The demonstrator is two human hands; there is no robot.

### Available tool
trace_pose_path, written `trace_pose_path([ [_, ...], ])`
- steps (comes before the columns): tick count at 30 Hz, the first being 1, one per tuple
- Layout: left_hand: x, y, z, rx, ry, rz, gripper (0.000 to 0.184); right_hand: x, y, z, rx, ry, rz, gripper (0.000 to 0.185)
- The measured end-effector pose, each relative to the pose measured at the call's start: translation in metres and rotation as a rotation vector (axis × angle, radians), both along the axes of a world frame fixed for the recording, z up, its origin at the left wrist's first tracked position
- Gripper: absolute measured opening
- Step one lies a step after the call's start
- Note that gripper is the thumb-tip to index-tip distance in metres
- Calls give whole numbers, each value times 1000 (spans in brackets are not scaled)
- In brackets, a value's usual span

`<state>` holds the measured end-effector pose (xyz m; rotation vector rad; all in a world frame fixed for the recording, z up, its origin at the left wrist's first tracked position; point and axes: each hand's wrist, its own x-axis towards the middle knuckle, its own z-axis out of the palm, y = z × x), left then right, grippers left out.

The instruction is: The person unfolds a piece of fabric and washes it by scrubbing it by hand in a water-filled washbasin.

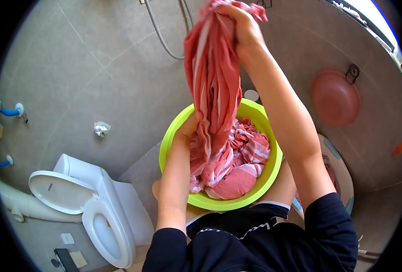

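Note:
High above the tub, my right hand (pixel 245 31) is closed around the top of a long red-and-white striped cloth (pixel 213 68). The cloth hangs down in folds into a lime-green tub (pixel 167 147). More of the bunched striped fabric lies inside the tub, with one smooth, rounded bulge near the front. At the tub's left side my left hand (pixel 189 126) touches the lower part of the hanging cloth; folds hide its fingers, so their grip does not show. The tub sits between my legs.
A white toilet (pixel 109 231) with its lid raised stands at lower left. A pink basin (pixel 335 98) hangs on the wall at right. Behind my right arm is a pale basin (pixel 342 170) with fabric in it. A shower hose (pixel 158 34) loops down at the top.

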<state>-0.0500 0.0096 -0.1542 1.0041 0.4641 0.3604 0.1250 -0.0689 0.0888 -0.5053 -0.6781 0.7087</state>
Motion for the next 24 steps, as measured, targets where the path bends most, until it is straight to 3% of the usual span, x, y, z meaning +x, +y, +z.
trace_pose_path([
  [1, 5, 2, -11, -143, -55, -98, 59, -9, 9, 8, 79, -58, -46, 16],
  [2, 6, -2, -25, -103, 10, -139, 55, -5, 26, 3, 71, -27, -46, 17],
  [3, -15, -52, 21, -332, -59, -81, 57, 1, 45, -4, 86, 24, -33, 19],
  [5, -21, -30, -59, -263, -193, -22, 81, 13, 66, -24, -204, 38, -347, 27],
  [7, -39, -60, -43, -112, -149, 203, 92, 36, 92, -81, -185, -55, -500, 27],
  [9, -56, -55, -62, -78, -242, 209, 99, 30, 94, -124, -286, 40, -481, 20],
  [11, -79, -93, -23, -343, -56, 434, 76, 23, 91, -162, -331, -36, -503, 22],
  [13, -81, -79, -33, -253, -122, 357, 77, 34, 95, -212, -386, -386, -683, 32],
  [14, -79, -70, -39, -154, -196, 276, 78, 27, 84, -222, -358, -465, -621, 34],
  [15, -74, -59, -42, -105, 24, 125, 79, 20, 76, -230, -321, -546, -558, 35],
  [17, -52, -64, -63, 289, 158, 201, 85, 17, 70, -271, -210, -684, -374, 40],
  [18, -44, -68, -81, 385, 301, 242, 91, 10, 57, -282, -276, -858, -367, 45],
  [19, -39, -73, -117, 603, 265, 332, 98, 0, 43, -293, -345, -1031, -356, 50],
  [21, -37, -84, -98, 632, 584, 231, 104, -13, 31, -329, -545, -1114, -224, 53],
  [22, -37, -84, -102, 721, 636, 195, 109, -22, 26, -340, -607, -1269, -180, 56],
  [24, -29, -88, -85, 636, 732, 86, 121, -36, 23, -350, -815, -1475, 5, 62],
])
